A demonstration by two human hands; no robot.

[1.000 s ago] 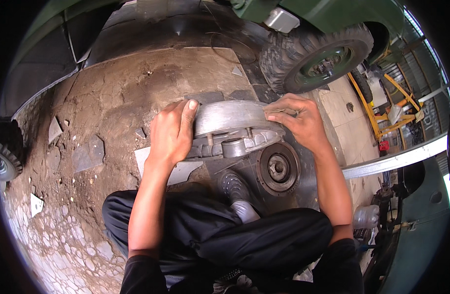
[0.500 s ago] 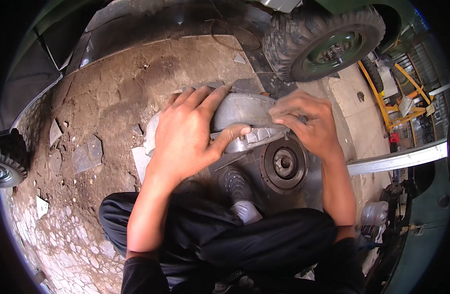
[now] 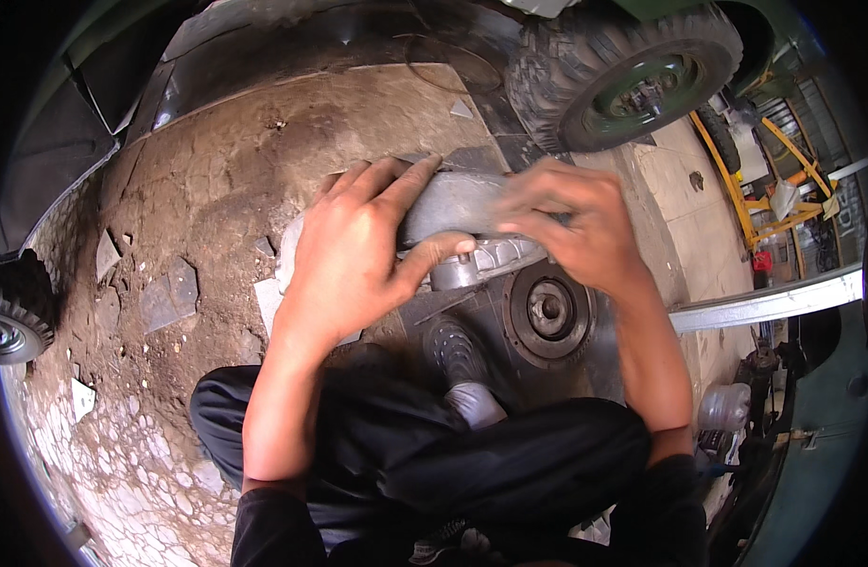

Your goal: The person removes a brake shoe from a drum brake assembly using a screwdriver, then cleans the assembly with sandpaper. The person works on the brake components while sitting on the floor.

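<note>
My left hand [image 3: 349,255] grips a dull grey cast-metal housing [image 3: 453,194], its fingers over the top and its thumb along the near rim. At the housing's right part my right hand [image 3: 571,222] has its fingers drawn together against the surface, blurred by motion; whatever is between them is too indistinct to make out. A dark round metal disc [image 3: 527,335], with a hub at its centre, lies on the floor just nearer me, below my right hand. My booted foot [image 3: 453,354] is beside the disc, under the housing.
A large tyre [image 3: 557,94] of a green vehicle stands beyond the housing. At right are a yellow metal frame [image 3: 737,208], a long metal beam [image 3: 774,298] and a plastic bottle [image 3: 722,408]. Another wheel [image 3: 23,302] is at far left. Broken stone pieces [image 3: 169,293] lie on the dirty floor.
My left hand has shifted from the housing's left end to lie over its top. Since half a second ago my right hand has moved left and slightly up along the housing, with motion blur.
</note>
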